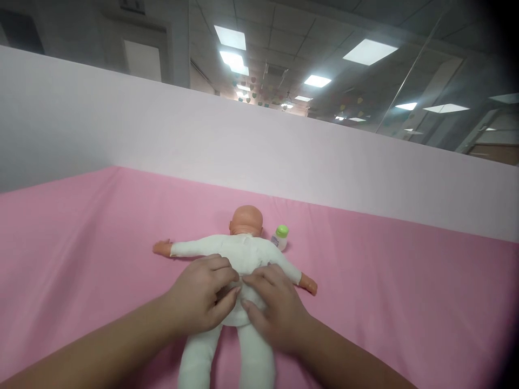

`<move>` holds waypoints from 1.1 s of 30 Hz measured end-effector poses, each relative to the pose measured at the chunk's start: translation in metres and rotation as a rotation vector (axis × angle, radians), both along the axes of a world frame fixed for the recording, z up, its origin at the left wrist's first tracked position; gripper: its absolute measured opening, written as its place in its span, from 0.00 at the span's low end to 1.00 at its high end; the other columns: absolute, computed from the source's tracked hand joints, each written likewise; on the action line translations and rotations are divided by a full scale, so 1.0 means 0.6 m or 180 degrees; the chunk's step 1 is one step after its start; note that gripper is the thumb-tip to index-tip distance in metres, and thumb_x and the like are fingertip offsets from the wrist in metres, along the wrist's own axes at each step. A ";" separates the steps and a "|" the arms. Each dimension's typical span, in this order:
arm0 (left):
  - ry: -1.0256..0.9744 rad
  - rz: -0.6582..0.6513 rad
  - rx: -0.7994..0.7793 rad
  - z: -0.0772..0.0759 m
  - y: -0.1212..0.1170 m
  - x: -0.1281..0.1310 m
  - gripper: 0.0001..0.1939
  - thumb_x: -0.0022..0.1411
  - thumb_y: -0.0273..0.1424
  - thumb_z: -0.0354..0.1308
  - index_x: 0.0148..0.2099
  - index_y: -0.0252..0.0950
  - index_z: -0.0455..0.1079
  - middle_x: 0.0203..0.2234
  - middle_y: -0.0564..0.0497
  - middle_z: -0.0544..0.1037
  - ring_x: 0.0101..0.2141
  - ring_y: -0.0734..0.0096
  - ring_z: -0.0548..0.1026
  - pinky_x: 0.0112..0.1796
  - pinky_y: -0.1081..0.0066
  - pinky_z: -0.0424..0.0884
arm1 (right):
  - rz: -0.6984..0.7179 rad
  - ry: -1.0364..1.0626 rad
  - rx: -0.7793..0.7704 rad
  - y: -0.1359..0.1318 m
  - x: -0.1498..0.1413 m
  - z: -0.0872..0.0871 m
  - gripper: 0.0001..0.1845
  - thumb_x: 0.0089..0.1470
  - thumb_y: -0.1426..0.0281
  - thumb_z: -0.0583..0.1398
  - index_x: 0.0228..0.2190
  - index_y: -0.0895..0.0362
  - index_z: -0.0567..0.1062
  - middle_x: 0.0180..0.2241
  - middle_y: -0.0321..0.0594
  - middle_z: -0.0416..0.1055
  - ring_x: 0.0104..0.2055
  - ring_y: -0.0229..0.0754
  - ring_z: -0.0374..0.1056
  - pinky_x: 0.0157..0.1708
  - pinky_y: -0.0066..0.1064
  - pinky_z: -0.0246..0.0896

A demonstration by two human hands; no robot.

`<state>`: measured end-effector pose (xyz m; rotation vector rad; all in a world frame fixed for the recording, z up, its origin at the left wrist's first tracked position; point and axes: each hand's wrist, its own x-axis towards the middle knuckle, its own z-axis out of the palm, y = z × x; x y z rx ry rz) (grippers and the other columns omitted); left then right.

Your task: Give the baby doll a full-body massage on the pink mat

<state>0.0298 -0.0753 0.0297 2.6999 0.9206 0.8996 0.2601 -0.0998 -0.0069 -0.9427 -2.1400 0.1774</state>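
A baby doll (243,251) with a white cloth body and bare plastic head and hands lies face down, arms spread to both sides. My left hand (205,292) is on the left of its lower back, fingers curled and thumb drawn toward the index finger in a pinch at the cloth. Opposite it, my right hand (279,305) bends its fingers the same way on the right of the back. The fingertips of both hands come close together over the middle of the back. How much cloth lies between them is partly hidden.
A small clear bottle with a green cap (280,237) stands beside the doll's head, by its right-side shoulder. Pink sheeting (365,281) covers the surface. A white padded wall (243,140) runs along the back, with glass panels above it.
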 end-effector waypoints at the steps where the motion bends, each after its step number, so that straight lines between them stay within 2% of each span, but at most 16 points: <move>1: 0.0096 0.0044 -0.0145 -0.001 0.001 0.001 0.04 0.62 0.29 0.56 0.34 0.37 0.71 0.28 0.50 0.72 0.30 0.66 0.70 0.32 0.65 0.64 | 0.0024 -0.0074 -0.0108 0.002 0.000 -0.001 0.21 0.58 0.70 0.63 0.54 0.51 0.75 0.45 0.42 0.72 0.48 0.49 0.68 0.51 0.45 0.66; 4: 0.0211 0.0055 -0.0425 -0.004 0.000 0.005 0.04 0.61 0.28 0.57 0.34 0.38 0.72 0.29 0.50 0.73 0.30 0.66 0.71 0.32 0.66 0.65 | 0.0090 -0.0161 -0.0260 0.005 0.000 -0.002 0.20 0.58 0.69 0.64 0.53 0.50 0.75 0.44 0.41 0.72 0.47 0.47 0.68 0.50 0.44 0.67; 7: -0.0047 0.0075 -0.0200 -0.003 -0.005 0.006 0.06 0.64 0.28 0.55 0.34 0.37 0.71 0.28 0.50 0.71 0.31 0.66 0.70 0.33 0.65 0.65 | -0.0001 -0.0075 -0.0063 0.002 0.000 -0.001 0.21 0.58 0.69 0.64 0.53 0.50 0.75 0.45 0.41 0.72 0.48 0.48 0.67 0.51 0.45 0.66; 10: -0.0190 0.0208 0.0015 -0.001 -0.006 0.007 0.07 0.65 0.28 0.54 0.39 0.36 0.73 0.31 0.49 0.73 0.35 0.63 0.71 0.37 0.62 0.66 | -0.0127 0.0014 0.0164 0.001 0.000 0.000 0.26 0.58 0.69 0.63 0.58 0.52 0.72 0.52 0.45 0.70 0.53 0.51 0.65 0.56 0.48 0.64; 14: 0.0113 0.0457 -0.0501 -0.001 0.002 0.009 0.08 0.64 0.30 0.56 0.43 0.38 0.75 0.37 0.49 0.75 0.39 0.60 0.72 0.39 0.61 0.68 | 0.0001 -0.0137 -0.0275 0.008 0.000 0.003 0.27 0.59 0.67 0.64 0.59 0.50 0.72 0.52 0.44 0.70 0.54 0.51 0.66 0.57 0.48 0.65; 16: 0.0183 0.0462 -0.0745 0.001 0.004 0.009 0.08 0.62 0.30 0.58 0.43 0.40 0.75 0.37 0.50 0.76 0.39 0.61 0.73 0.38 0.63 0.68 | 0.0091 -0.0161 -0.0507 0.011 0.001 0.005 0.25 0.58 0.66 0.65 0.57 0.48 0.74 0.49 0.42 0.72 0.52 0.49 0.68 0.55 0.47 0.66; 19: 0.0106 0.0359 -0.0889 0.008 0.002 0.007 0.05 0.62 0.30 0.58 0.40 0.40 0.76 0.35 0.51 0.76 0.36 0.64 0.74 0.36 0.65 0.68 | 0.0212 -0.0009 -0.0557 0.010 0.005 0.009 0.21 0.56 0.66 0.66 0.53 0.49 0.77 0.45 0.40 0.74 0.48 0.48 0.70 0.52 0.45 0.68; 22: -0.0083 0.0296 -0.0770 0.016 -0.001 0.005 0.07 0.65 0.31 0.56 0.36 0.38 0.75 0.32 0.51 0.75 0.34 0.65 0.73 0.35 0.65 0.68 | 0.0218 0.0186 -0.0355 0.009 0.007 0.009 0.18 0.58 0.67 0.64 0.51 0.50 0.78 0.42 0.41 0.75 0.47 0.48 0.70 0.50 0.44 0.68; 25: -0.0222 0.0367 -0.0459 0.013 0.003 0.006 0.08 0.67 0.31 0.54 0.39 0.38 0.75 0.33 0.49 0.75 0.36 0.64 0.73 0.39 0.63 0.68 | 0.0001 0.0235 -0.0125 0.011 0.007 0.005 0.21 0.58 0.68 0.64 0.54 0.51 0.76 0.47 0.43 0.74 0.51 0.50 0.68 0.54 0.46 0.67; 30: -0.0024 0.0365 -0.0639 -0.002 0.014 0.011 0.07 0.66 0.30 0.56 0.39 0.40 0.76 0.34 0.50 0.76 0.37 0.63 0.74 0.39 0.62 0.68 | 0.0006 0.0007 -0.0399 0.021 0.003 -0.001 0.21 0.60 0.68 0.63 0.55 0.49 0.76 0.49 0.42 0.73 0.53 0.49 0.68 0.55 0.46 0.67; 33: -0.0060 0.0335 -0.0560 -0.002 0.013 0.009 0.07 0.66 0.30 0.55 0.40 0.39 0.76 0.34 0.50 0.76 0.37 0.64 0.73 0.39 0.63 0.69 | 0.0023 0.0041 -0.0324 0.022 0.004 -0.004 0.20 0.59 0.68 0.64 0.54 0.50 0.76 0.48 0.42 0.73 0.53 0.48 0.68 0.55 0.45 0.68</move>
